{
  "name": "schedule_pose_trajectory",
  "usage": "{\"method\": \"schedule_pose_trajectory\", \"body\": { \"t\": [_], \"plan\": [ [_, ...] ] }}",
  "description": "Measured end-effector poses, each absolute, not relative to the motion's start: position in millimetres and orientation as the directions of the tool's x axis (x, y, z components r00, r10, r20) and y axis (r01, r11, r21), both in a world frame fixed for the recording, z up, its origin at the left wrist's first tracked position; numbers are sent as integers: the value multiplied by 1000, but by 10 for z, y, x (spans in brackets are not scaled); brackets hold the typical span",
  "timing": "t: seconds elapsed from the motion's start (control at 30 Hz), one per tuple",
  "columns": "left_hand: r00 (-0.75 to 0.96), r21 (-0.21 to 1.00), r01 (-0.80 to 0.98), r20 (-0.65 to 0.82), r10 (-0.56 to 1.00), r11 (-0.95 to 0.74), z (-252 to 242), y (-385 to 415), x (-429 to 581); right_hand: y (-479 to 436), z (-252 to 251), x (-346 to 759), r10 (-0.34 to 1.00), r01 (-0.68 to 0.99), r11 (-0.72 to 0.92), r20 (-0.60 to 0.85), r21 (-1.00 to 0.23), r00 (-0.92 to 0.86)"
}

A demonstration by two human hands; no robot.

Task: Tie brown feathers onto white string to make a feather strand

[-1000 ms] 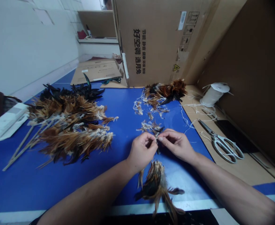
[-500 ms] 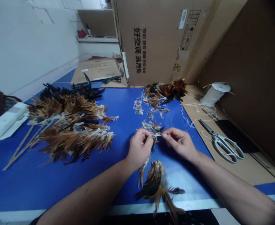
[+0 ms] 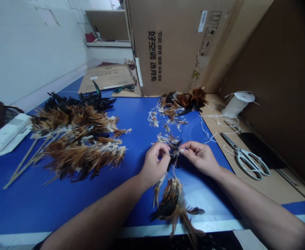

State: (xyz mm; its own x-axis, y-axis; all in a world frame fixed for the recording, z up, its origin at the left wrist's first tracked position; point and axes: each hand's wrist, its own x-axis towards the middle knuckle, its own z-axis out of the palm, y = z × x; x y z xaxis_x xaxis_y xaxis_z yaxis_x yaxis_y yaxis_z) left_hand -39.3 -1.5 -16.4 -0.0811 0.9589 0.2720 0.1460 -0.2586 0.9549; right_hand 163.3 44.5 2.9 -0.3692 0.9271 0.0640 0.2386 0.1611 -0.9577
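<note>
My left hand (image 3: 154,163) pinches, thumb against forefinger, one end of a thin string (image 3: 174,153). Opposite it, my right hand (image 3: 201,158) has its thumb and forefinger closed on the string's other end. Small dark feathers (image 3: 172,161) hang at the string between my fingertips; how they are joined is too fine to make out. Just beyond my fingers lie pale feather scraps (image 3: 164,138). A bundle of brown and black feathers (image 3: 177,196) lies below my hands, reaching over the table's front edge.
A large pile of feathers (image 3: 82,139) covers the left of the blue table (image 3: 136,121). Another feather heap (image 3: 185,100) lies at the back. Scissors (image 3: 246,158) and a spool of white string (image 3: 238,104) are on cardboard at right. A large carton (image 3: 178,45) stands behind.
The white string stretched between my fingertips has become less visible, and more dark feathers show between them. Both hands remain in nearly the same place.
</note>
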Motion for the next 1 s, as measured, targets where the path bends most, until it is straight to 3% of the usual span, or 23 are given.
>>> {"method": "schedule_pose_trajectory", "body": {
  "t": [0.13,0.33,0.6,0.8,0.9,1.0],
  "plan": [
    [-120,957,174,255,960,-232,-125,0,-417,468,7,1664,943,239,126,42,-963,-330],
    [25,861,374,363,932,-345,-120,-17,-376,445,12,1641,932,215,120,35,-969,-361],
    [47,881,359,314,948,-309,-92,-11,-436,447,-15,1656,928,234,149,54,-961,-368],
    [46,927,213,306,951,-309,-116,-33,-402,420,-31,1620,904,241,197,81,-950,-421],
    [84,982,-31,188,979,-186,-107,-42,-372,407,-22,1600,891,219,192,77,-957,-448],
    [131,953,-302,60,990,-17,-73,-36,-353,401,-2,1590,898,213,184,77,-960,-432]
  ]
}}
